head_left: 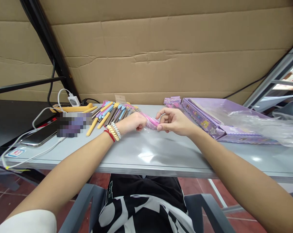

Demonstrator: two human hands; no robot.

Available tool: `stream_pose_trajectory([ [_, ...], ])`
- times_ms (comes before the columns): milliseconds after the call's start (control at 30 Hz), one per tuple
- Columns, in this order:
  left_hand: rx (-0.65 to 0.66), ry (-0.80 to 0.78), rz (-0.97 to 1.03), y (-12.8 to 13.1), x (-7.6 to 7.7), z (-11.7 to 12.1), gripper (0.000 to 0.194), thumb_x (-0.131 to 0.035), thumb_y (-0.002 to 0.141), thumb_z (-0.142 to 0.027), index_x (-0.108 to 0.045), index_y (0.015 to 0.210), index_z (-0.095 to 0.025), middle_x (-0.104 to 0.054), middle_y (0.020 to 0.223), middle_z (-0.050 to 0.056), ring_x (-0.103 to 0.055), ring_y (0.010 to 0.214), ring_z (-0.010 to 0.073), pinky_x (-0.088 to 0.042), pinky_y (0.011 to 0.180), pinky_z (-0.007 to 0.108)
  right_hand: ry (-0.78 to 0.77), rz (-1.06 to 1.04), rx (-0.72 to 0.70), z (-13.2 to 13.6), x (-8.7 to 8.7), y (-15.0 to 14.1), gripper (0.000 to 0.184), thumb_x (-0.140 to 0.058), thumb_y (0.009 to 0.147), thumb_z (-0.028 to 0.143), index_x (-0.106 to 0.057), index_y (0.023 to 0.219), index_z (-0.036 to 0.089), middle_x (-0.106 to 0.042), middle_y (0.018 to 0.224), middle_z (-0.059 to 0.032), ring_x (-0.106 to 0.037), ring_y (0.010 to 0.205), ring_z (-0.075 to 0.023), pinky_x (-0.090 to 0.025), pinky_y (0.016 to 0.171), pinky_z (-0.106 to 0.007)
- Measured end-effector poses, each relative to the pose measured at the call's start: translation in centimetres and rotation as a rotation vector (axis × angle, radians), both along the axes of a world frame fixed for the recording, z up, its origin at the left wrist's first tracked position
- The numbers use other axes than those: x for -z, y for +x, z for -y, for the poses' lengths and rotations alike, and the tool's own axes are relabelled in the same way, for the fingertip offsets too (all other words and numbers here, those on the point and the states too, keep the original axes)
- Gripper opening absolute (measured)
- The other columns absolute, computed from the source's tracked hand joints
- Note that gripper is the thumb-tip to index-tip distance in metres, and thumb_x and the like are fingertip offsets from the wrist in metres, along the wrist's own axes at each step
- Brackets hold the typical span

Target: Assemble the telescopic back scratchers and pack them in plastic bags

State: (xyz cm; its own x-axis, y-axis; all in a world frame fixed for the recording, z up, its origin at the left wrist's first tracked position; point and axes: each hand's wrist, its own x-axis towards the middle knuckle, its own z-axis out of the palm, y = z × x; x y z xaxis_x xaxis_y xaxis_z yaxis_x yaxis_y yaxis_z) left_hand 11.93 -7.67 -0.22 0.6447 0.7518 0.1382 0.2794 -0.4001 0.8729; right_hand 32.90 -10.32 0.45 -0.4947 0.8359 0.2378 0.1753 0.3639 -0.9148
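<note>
My left hand (134,123) is closed around one end of a pink pen in a clear plastic sleeve (151,121), held just above the grey table (146,152). My right hand (173,121) pinches the sleeve's other end between thumb and fingers. Bead bracelets and a red cord circle my left wrist. Right behind my left hand lies a pile of pens (109,113) with yellow, blue and pink caps.
An open purple box (209,119) with cartoon print sits at the right, with clear plastic bags (265,126) over it. Small purple packs (172,101) stand behind. At the left lie a phone (39,136), white cables and a charger (73,100). Cardboard walls the back.
</note>
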Motion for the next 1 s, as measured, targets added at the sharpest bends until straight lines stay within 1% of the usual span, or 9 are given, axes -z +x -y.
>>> stream_pose_trajectory([
  [100, -0.019, -0.064, 0.021, 0.0, 0.2, -0.2, 0.021, -0.047, 0.060, -0.023, -0.038, 0.042, -0.019, -0.036, 0.046, -0.001, -0.037, 0.048, 0.0106, -0.032, 0.050, 0.026, -0.030, -0.039, -0.088, 0.1, -0.1, 0.1, 0.039, -0.083, 0.063, 0.033, -0.058, 0.087, 0.015, -0.065, 0.061, 0.0007, -0.053, 0.046, -0.0074, -0.036, 0.039, -0.018],
  [200, -0.061, -0.132, 0.034, 0.1, 0.6, -0.3, 0.019, -0.050, 0.060, -0.023, -0.042, 0.044, -0.018, -0.038, 0.048, -0.001, -0.040, 0.049, 0.0110, -0.035, 0.050, 0.026, -0.062, -0.018, -0.128, 0.1, -0.1, 0.2, 0.039, -0.083, 0.061, 0.026, -0.059, 0.091, 0.014, -0.069, 0.071, -0.0026, -0.057, 0.051, -0.0088, -0.042, 0.042, -0.019],
  [267, -0.071, -0.159, 0.043, 0.1, 0.7, -0.3, 0.018, -0.050, 0.060, -0.022, -0.043, 0.043, -0.018, -0.039, 0.048, -0.001, -0.041, 0.049, 0.0109, -0.036, 0.050, 0.026, -0.078, 0.007, -0.117, 0.2, 0.1, 0.0, 0.042, -0.084, 0.059, 0.024, -0.060, 0.092, 0.014, -0.070, 0.073, -0.0032, -0.057, 0.053, -0.0091, -0.046, 0.043, -0.021],
  [400, -0.054, -0.241, 0.119, 0.2, 0.8, -0.2, 0.017, -0.049, 0.056, -0.018, -0.041, 0.042, -0.018, -0.037, 0.047, -0.001, -0.042, 0.047, 0.0104, -0.038, 0.050, 0.026, -0.076, 0.031, -0.074, 0.2, 0.3, -0.4, 0.046, -0.086, 0.055, 0.024, -0.060, 0.091, 0.014, -0.068, 0.070, -0.0013, -0.057, 0.053, -0.0090, -0.048, 0.045, -0.022],
  [500, -0.052, -0.315, 0.178, 0.2, 0.7, -0.2, 0.015, -0.049, 0.053, -0.015, -0.042, 0.040, -0.017, -0.038, 0.047, -0.001, -0.045, 0.046, 0.0105, -0.041, 0.051, 0.026, -0.051, 0.042, -0.065, 0.2, 0.5, -0.5, 0.045, -0.086, 0.056, 0.027, -0.060, 0.091, 0.015, -0.067, 0.071, -0.0011, -0.058, 0.057, -0.0101, -0.049, 0.048, -0.023],
  [667, -0.035, -0.401, 0.217, 0.2, 0.5, -0.3, 0.015, -0.049, 0.052, -0.016, -0.040, 0.040, -0.017, -0.051, 0.050, 0.003, -0.054, 0.049, 0.0132, -0.045, 0.054, 0.027, 0.102, 0.136, -0.073, 0.4, 0.5, -0.4, 0.039, -0.082, 0.063, 0.032, -0.063, 0.093, 0.015, -0.068, 0.076, -0.0030, -0.063, 0.068, -0.0125, -0.051, 0.061, -0.025],
  [833, -0.015, -0.434, 0.237, 0.1, 0.8, -0.5, 0.015, -0.048, 0.053, -0.018, -0.040, 0.041, -0.017, -0.059, 0.055, 0.006, -0.060, 0.053, 0.0154, -0.044, 0.054, 0.026, 0.344, 0.234, -0.002, 0.3, 0.8, -0.5, 0.028, -0.072, 0.073, 0.035, -0.063, 0.091, 0.016, -0.069, 0.073, -0.0039, -0.062, 0.063, -0.0128, -0.046, 0.056, -0.024],
  [933, 0.025, -0.447, 0.226, 0.3, 0.9, -0.3, 0.016, -0.048, 0.053, -0.019, -0.039, 0.041, -0.017, -0.064, 0.062, 0.008, -0.062, 0.056, 0.0160, -0.045, 0.055, 0.026, 0.501, 0.279, 0.083, 0.0, 1.1, -0.6, 0.019, -0.068, 0.075, 0.030, -0.064, 0.088, 0.017, -0.069, 0.069, -0.0026, -0.060, 0.059, -0.0113, -0.044, 0.056, -0.024],
  [1000, 0.054, -0.443, 0.207, 0.4, 0.9, -0.2, 0.013, -0.048, 0.053, -0.018, -0.041, 0.042, -0.016, -0.066, 0.065, 0.009, -0.063, 0.058, 0.0164, -0.045, 0.056, 0.026, 0.551, 0.306, 0.109, -0.2, 1.3, -0.7, 0.018, -0.068, 0.075, 0.029, -0.064, 0.087, 0.017, -0.068, 0.067, -0.0015, -0.058, 0.057, -0.0106, -0.043, 0.056, -0.024],
])
